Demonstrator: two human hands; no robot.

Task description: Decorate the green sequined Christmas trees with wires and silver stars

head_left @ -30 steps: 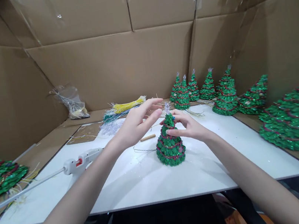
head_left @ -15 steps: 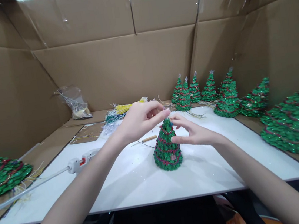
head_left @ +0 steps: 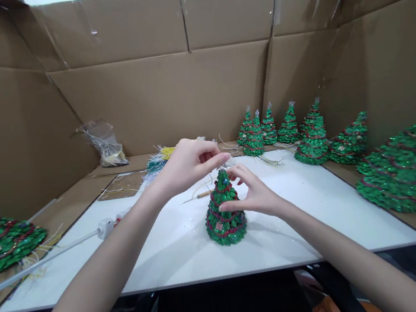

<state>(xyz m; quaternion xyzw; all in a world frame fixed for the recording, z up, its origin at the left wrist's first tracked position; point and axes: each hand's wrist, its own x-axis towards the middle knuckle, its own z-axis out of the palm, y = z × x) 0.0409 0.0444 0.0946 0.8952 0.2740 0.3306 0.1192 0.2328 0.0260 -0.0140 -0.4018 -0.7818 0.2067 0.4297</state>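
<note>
A small green Christmas tree (head_left: 225, 216) with red garland and tiny ornaments stands upright on the white board (head_left: 284, 249), in front of me. At its tip, my left hand (head_left: 196, 165) pinches a small pale topper (head_left: 227, 163) between thumb and fingers; its exact shape is partly hidden. From the right, my right hand (head_left: 250, 191) curves round the upper part of the tree, its thumb against the front and its fingers behind. Just behind the tree lies a wooden-handled thin tool (head_left: 204, 194).
Several finished-looking trees (head_left: 308, 133) stand along the back right and right side, with another tree (head_left: 3, 238) at far left. A white glue gun (head_left: 105, 227) lies left, partly behind my forearm. Wire bundles (head_left: 157, 161) and a plastic bag (head_left: 107, 145) sit at the back.
The small tree has turned, and it and both hands appear slightly further left in view. My left hand keeps its pinch at the tip. The view has also tilted a little.
</note>
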